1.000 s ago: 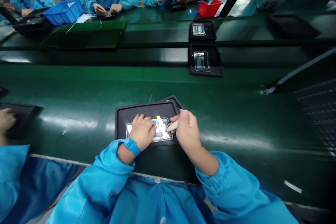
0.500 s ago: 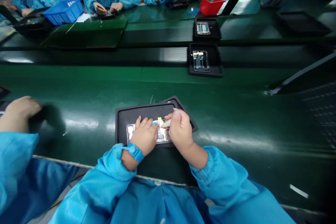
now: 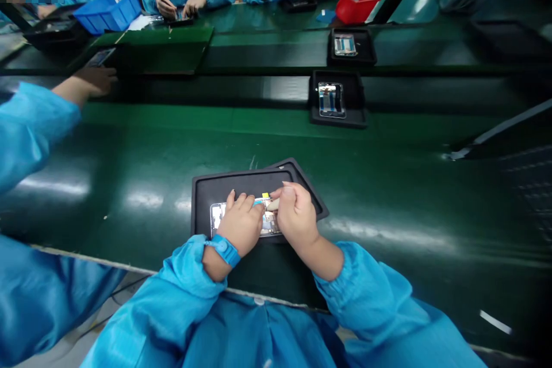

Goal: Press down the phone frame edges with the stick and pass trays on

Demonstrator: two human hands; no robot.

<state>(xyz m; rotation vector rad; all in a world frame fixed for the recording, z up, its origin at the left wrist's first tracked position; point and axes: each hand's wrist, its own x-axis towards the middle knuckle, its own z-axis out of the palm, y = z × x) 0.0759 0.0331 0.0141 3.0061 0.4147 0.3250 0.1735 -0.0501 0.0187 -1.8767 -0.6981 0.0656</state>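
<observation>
An opened phone [image 3: 270, 225] with its inner parts showing lies in a black tray [image 3: 204, 187]. My left hand [image 3: 241, 221] rests over its middle, fingers stretched out and touching it, and hides part of it. My right hand [image 3: 297, 215] is closed around a pale pointed tool [image 3: 273, 205], whose tip meets the phone close to my left fingertips. Most of the tool is hidden in the fist. A small yellow tab [image 3: 265, 195] sticks out at the phone's far edge. Another black tray [image 3: 317, 201] lies askew beneath the first.
Beyond the green bench [image 3: 172, 144], a black tray [image 3: 356, 98] holds an open phone frame [image 3: 331, 100], with another such tray [image 3: 366, 49] behind. A co-worker's hand [image 3: 92, 80] reaches in from the left with a phone. Co-workers sit opposite, near blue [image 3: 107, 11] and red [image 3: 357, 7] bins.
The co-worker's arm at left has moved forward to the far rail, where a phone now shows at the hand. The farthest tray has shifted slightly right. My hands hold nearly the same place.
</observation>
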